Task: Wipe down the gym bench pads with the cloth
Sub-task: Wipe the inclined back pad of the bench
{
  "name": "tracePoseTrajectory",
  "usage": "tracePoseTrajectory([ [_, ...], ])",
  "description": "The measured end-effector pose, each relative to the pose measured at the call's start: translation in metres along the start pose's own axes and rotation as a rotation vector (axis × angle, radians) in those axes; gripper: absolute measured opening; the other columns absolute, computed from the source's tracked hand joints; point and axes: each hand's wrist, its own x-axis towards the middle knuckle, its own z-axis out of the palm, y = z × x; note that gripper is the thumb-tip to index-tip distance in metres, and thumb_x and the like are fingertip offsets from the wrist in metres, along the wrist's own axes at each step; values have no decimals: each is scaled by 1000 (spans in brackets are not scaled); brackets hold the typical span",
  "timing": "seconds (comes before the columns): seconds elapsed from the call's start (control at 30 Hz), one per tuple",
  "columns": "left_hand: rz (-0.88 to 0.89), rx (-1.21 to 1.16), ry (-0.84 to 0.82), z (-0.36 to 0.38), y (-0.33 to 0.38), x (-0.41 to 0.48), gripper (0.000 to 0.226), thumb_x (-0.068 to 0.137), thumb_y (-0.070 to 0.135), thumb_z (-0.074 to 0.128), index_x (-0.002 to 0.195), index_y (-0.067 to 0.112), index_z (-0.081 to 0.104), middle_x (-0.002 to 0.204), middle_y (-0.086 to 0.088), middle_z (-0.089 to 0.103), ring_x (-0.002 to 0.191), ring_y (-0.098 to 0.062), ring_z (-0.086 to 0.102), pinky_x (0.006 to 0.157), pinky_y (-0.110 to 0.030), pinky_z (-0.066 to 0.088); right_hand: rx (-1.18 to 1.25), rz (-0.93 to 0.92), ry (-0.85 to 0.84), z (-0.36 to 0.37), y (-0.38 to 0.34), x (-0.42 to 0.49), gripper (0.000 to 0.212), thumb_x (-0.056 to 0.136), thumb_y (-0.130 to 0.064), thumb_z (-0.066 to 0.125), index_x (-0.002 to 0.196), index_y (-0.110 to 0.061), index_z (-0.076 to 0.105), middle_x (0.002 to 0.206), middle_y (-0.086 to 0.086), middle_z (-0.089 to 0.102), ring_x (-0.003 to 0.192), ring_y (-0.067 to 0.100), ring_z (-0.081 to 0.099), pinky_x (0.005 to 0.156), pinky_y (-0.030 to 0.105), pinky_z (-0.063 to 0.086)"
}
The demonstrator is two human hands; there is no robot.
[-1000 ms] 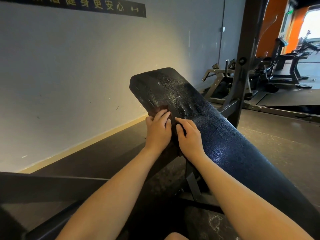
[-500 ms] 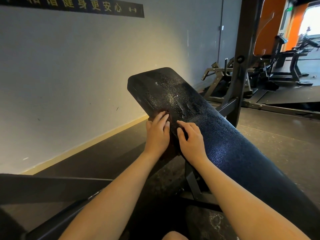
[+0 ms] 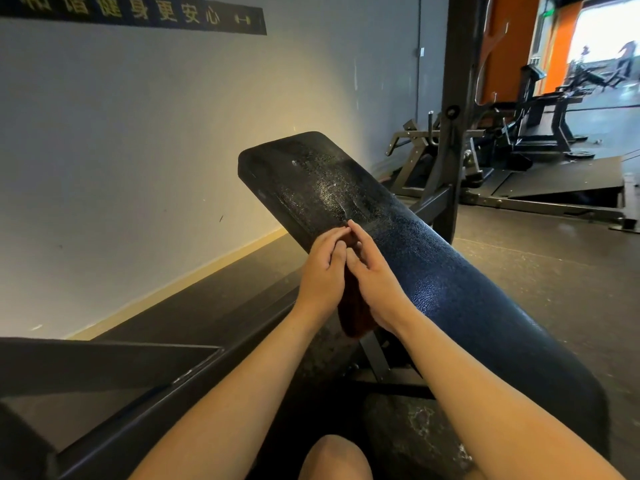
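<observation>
A long black textured bench pad (image 3: 433,271) slopes up from lower right to its rounded far end near the wall, with wet streaks on its upper part. A dark brown cloth (image 3: 356,313) hangs between my hands at the pad's left edge. My left hand (image 3: 323,271) and my right hand (image 3: 372,275) are side by side with their fingers curled round the cloth's top. Most of the cloth is hidden behind the hands.
A grey wall (image 3: 138,150) stands close on the left. A black rack upright (image 3: 457,98) rises just behind the pad. Other gym machines (image 3: 540,133) fill the back right. A low dark frame (image 3: 104,368) lies at lower left, my knee (image 3: 334,459) at the bottom.
Both hands lay flat, pressing the cloth on the pad's left edge. Now they have lifted off and bunched the cloth between them, so it hangs below the hands.
</observation>
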Motion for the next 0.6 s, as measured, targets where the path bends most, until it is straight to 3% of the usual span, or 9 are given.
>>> tracePoseTrajectory([
  [0.07,-22,-32,14,4,7,0,34,108,21,39,137,18,57,139,5,50,123,3,49,108,-19,42,-52,-21,48,0,-4,0,49,102,-16,53,145,-39,45,134,-9,59,118,5,60,106,33,48],
  [0.17,-18,117,47,4,12,2,34,107,22,42,136,17,59,141,4,45,112,8,47,89,4,35,-281,-69,118,-5,-5,10,46,98,-13,57,139,-34,54,129,-13,62,116,3,59,104,34,49],
  [0.23,55,253,63,-2,5,3,36,106,23,45,139,20,59,137,7,52,114,3,49,90,-1,38,-376,-102,196,-12,-6,21,44,94,-8,59,132,-31,62,126,-10,64,116,3,58,106,28,44],
  [0.33,73,339,45,-13,-16,7,39,106,23,45,144,21,54,141,7,55,128,-5,48,108,-27,43,-521,-188,399,-16,-8,35,43,92,-5,60,129,-27,63,124,-3,62,114,6,53,101,17,36],
  [0.4,77,360,41,-14,-30,13,40,106,19,43,146,18,52,147,3,52,137,-11,43,117,-41,37,-593,-296,293,-8,-2,44,44,93,-4,57,134,-20,60,130,1,59,119,7,49,107,23,35],
  [0.5,39,289,109,-11,-39,23,39,106,16,41,143,18,54,145,1,54,137,-12,43,117,-46,35,-813,-293,-131,6,20,52,48,102,-14,47,149,-26,43,157,0,36,147,15,24,124,35,14],
  [0.53,34,314,120,-10,-42,25,38,107,16,40,143,17,53,145,0,54,137,-13,42,117,-46,34,-891,-290,-187,5,27,55,49,105,-18,43,152,-28,38,162,-3,27,151,15,14,124,35,7],
  [0.6,91,442,94,-10,-49,27,40,108,19,38,145,16,51,148,-1,52,141,-17,37,119,-46,31,-945,-327,-173,-4,35,64,47,106,-22,41,152,-31,37,163,-6,24,152,13,13,123,32,10],
])
